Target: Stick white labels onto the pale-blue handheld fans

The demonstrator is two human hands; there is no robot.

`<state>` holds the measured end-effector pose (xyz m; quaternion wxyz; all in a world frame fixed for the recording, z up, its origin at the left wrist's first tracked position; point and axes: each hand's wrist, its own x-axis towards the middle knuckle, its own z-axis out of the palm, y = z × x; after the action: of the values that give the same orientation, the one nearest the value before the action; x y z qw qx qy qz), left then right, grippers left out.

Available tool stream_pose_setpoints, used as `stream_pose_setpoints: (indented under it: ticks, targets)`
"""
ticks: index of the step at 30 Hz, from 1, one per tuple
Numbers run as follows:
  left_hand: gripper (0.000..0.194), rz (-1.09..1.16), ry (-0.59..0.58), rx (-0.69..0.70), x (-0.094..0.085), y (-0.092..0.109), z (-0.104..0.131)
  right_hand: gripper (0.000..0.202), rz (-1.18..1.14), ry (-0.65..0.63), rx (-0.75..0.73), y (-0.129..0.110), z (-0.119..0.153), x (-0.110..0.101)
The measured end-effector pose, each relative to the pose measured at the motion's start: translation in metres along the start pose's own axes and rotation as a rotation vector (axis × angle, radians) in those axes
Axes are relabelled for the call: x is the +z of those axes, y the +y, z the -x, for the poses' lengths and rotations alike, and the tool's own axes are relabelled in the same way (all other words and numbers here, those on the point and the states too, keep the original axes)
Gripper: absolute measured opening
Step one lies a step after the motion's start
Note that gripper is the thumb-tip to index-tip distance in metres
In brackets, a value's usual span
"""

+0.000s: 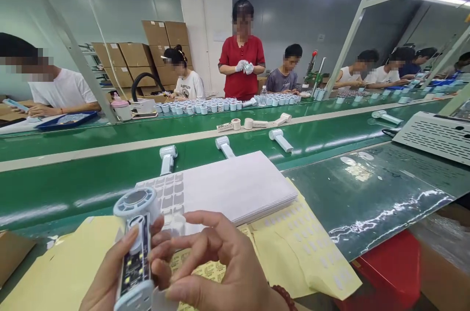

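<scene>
My left hand (106,272) is wrapped round a light blue handheld fan (134,203), whose open handle shows a dark circuit board with small yellow parts. The thumb presses on the handle near the fan's round head. My right hand (223,262) is beside it, fingers bent and pinched at the lower side of the handle, by a small pale piece (163,299); whether the fingertips hold it is hard to tell. Behind the hands lies a stack of white sheets (235,183) with rows of grey stickers at its left end.
Yellow backing sheets (308,247) lie under and around the white stack. More fans (281,140) rest on the green conveyor (91,174). A perforated metal box (436,137) stands at right. Several people work across the line.
</scene>
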<state>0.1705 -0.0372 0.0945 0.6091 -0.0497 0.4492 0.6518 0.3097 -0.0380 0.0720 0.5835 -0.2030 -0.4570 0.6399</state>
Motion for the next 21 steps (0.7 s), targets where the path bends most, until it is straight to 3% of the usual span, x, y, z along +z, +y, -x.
stream_pose_setpoints:
  ticks: [5,14,21]
  targets:
    - [0.026,0.084,0.098,-0.064,0.021,-0.007,0.013,0.061,0.001,0.034,-0.024,0.004,0.004,0.014]
    - [0.025,0.015,0.03,0.06,0.019,-0.011,0.018,0.065,0.115,0.064,0.044,0.005,0.001,0.017]
    - [0.031,0.076,0.048,0.016,0.022,-0.011,0.019,0.064,0.122,0.076,0.087,0.003,0.001,0.019]
